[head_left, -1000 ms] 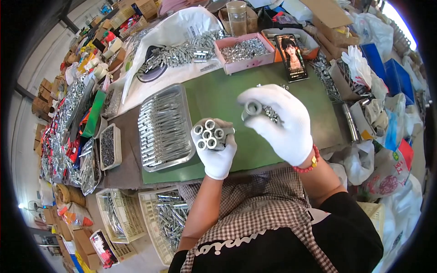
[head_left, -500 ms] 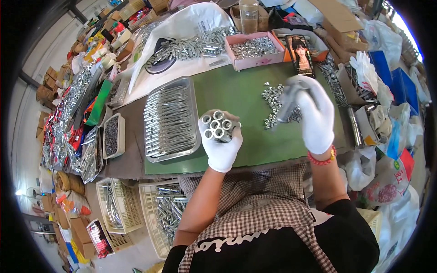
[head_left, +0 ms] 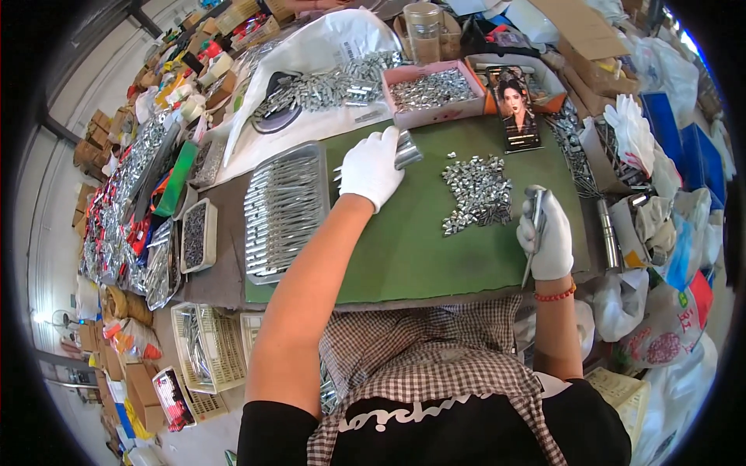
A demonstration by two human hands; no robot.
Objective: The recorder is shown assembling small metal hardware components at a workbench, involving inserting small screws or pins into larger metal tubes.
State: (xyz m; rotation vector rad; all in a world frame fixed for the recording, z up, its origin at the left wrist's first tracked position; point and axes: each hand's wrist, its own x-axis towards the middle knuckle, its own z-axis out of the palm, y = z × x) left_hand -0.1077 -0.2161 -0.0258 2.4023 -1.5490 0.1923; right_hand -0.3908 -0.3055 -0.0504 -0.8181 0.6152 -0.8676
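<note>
My left hand [head_left: 373, 167], in a white glove, is closed round a bundle of shiny metal tubes [head_left: 408, 150] above the green work mat [head_left: 381, 264]. The tube ends stick out on its right side, and a thin tip shows on its left. The tray [head_left: 325, 186] of neatly lined-up metal rods [head_left: 284, 210] is just below and left of it. At the mat's right side my gloved right hand [head_left: 549, 242] grips a slim metal rod [head_left: 535, 225], roughly upright, its lower end tapering. A pile of small metal pieces [head_left: 478, 194] lies between the hands.
A pink box [head_left: 435, 115] of small metal parts stands at the back, beside a phone [head_left: 517, 109] and a glass jar [head_left: 423, 35]. A white sack [head_left: 272, 58] bears more parts. To the left is a narrow bin [head_left: 208, 241]; plastic crates [head_left: 206, 349] sit below the table.
My left hand has moved away from me and turned, laying the bundle of tubes over sideways. My right hand has dropped toward the near right edge, off the pile, and the slim rod shows clearly.
</note>
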